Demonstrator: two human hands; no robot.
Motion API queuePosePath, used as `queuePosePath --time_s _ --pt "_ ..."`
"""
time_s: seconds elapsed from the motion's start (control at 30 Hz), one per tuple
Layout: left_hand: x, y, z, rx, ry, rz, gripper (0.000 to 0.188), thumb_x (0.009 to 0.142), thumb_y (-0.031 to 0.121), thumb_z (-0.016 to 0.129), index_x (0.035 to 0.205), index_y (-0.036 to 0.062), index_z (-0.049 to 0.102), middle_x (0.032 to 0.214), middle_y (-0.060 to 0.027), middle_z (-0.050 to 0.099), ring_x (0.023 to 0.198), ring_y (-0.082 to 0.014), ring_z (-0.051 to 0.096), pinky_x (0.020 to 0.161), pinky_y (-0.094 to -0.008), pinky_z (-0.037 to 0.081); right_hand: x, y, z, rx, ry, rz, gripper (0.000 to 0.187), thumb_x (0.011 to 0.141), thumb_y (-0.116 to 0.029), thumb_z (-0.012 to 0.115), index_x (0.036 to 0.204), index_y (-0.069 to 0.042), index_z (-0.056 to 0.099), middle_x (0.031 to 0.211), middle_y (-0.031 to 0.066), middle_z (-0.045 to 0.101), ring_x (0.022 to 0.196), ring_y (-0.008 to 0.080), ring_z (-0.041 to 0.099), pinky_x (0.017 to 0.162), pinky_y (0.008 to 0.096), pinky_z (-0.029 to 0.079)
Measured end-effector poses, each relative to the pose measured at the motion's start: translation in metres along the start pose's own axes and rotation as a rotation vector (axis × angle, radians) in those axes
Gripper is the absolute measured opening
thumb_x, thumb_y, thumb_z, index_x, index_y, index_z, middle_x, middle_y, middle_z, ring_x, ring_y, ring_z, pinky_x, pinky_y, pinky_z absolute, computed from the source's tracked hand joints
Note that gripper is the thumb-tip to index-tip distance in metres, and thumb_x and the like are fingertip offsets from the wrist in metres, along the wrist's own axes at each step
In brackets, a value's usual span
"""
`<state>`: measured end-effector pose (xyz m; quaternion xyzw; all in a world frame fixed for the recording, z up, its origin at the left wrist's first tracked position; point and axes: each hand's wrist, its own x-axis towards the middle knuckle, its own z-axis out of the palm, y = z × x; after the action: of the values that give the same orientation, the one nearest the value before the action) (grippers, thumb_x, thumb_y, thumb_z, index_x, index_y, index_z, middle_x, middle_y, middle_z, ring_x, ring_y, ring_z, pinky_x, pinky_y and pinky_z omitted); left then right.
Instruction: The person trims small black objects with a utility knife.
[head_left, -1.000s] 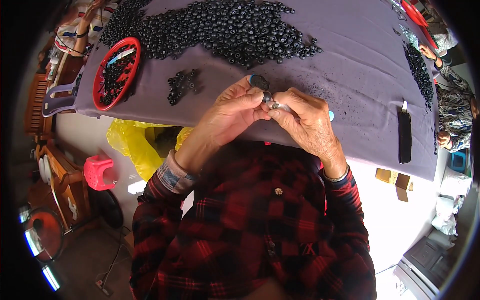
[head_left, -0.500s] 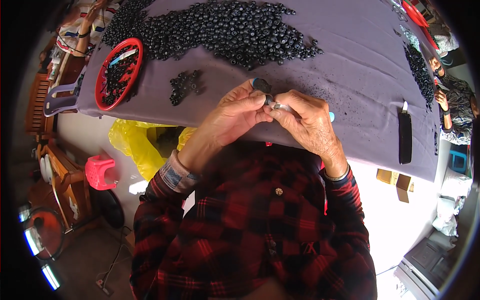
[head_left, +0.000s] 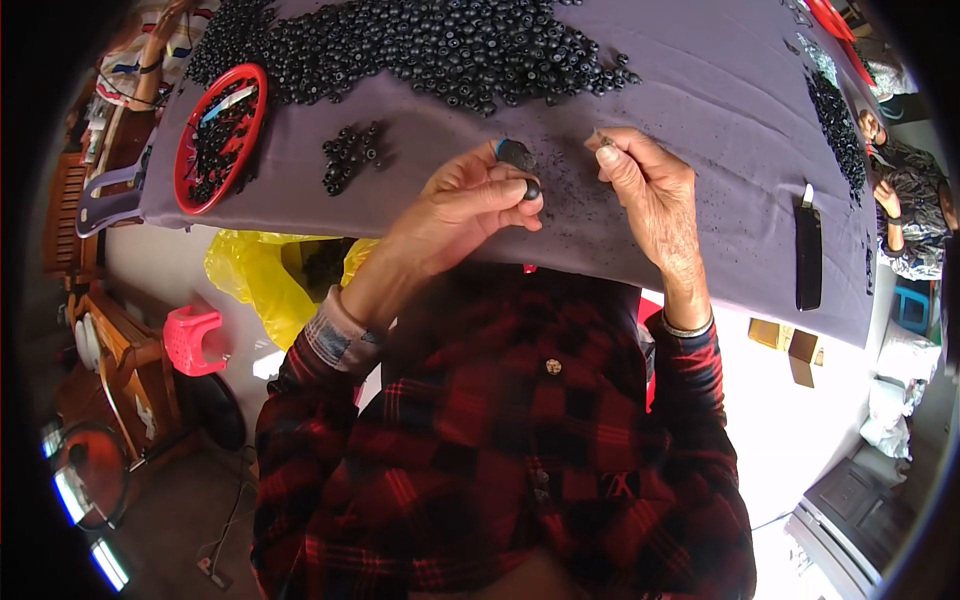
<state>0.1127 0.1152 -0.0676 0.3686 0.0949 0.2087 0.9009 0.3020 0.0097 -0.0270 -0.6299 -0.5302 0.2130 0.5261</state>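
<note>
Over the near part of the cloth-covered table, my left hand (head_left: 465, 205) is closed, pinching a small round black rubber-like piece (head_left: 532, 189) between thumb and fingers. A dark cover with a blue edge (head_left: 515, 153) wraps its index fingertip. To the right and apart from it, my right hand (head_left: 655, 195) is raised with thumb and index finger pressed together. Something small and greyish shows at that pinch, too tiny to name. Beyond both hands spreads a big heap of black round pieces (head_left: 450, 50). A smaller cluster of black pieces (head_left: 352, 155) lies left of my left hand.
A red basket (head_left: 181, 165) of black scraps stands at the table's left edge, above a yellow bag (head_left: 245, 285). A black-handled knife (head_left: 808, 260) lies at the right. Dark crumbs dot the purple cloth (head_left: 700, 110). Another person's hands (head_left: 886, 198) are at the far right.
My hands have come apart: the right one moved up and right, away from the round black piece that stays in my left. The view has shifted slightly.
</note>
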Motion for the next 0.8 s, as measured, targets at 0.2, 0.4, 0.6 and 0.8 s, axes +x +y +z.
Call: queuePosePath --time_s 0.2,0.4,0.6,0.8 --pt "0.000 -0.002 -0.001 0.028 0.000 -0.047 0.035 0.089 0.008 0.062 0.119 0.0044 0.046 0.094 -0.0052 0.059 0.087 -0.0163 0.060 0.076 -0.0319 0.052 -0.005 -0.022 0.014 -0.072 -0.253 -0.091 0.018 0.077 -0.002 0.073 0.094 -0.003 0.066 0.079 0.0014 0.060 0.071 0.0081 0.054 0.061 0.0245 0.043" --pt "-0.011 -0.001 -0.001 -0.086 -0.086 -0.199 0.038 0.089 0.006 0.061 0.122 0.0054 0.043 0.099 -0.0079 0.058 0.085 -0.0196 0.061 0.076 -0.0325 0.052 -0.013 -0.021 0.025 0.112 -0.316 -0.082 0.011 0.081 -0.009 0.073 0.082 -0.002 0.065 0.071 0.0020 0.057 0.066 0.0096 0.053 0.059 0.0258 0.043" --pt "-0.016 -0.004 -0.021 0.238 0.157 -0.144 0.033 0.086 0.008 0.068 0.114 0.0060 0.050 0.096 -0.0079 0.061 0.080 -0.0179 0.062 0.069 -0.0305 0.052 0.020 -0.003 0.018 -0.383 -0.225 0.023 0.024 0.085 -0.022 0.067 0.082 0.001 0.061 0.066 0.0163 0.056 0.055 0.0238 0.050 0.057 0.0348 0.044" --pt "-0.032 0.022 -0.059 1.465 0.480 0.260 0.018 0.082 0.006 0.069 0.096 0.0009 0.059 0.083 -0.0074 0.064 0.069 -0.0149 0.062 0.062 -0.0290 0.049 0.066 0.037 0.018 -0.694 -0.081 -0.066 0.024 0.079 -0.022 0.070 0.079 0.000 0.061 0.075 0.0191 0.062 0.068 0.0367 0.061 0.060 0.0426 0.047"
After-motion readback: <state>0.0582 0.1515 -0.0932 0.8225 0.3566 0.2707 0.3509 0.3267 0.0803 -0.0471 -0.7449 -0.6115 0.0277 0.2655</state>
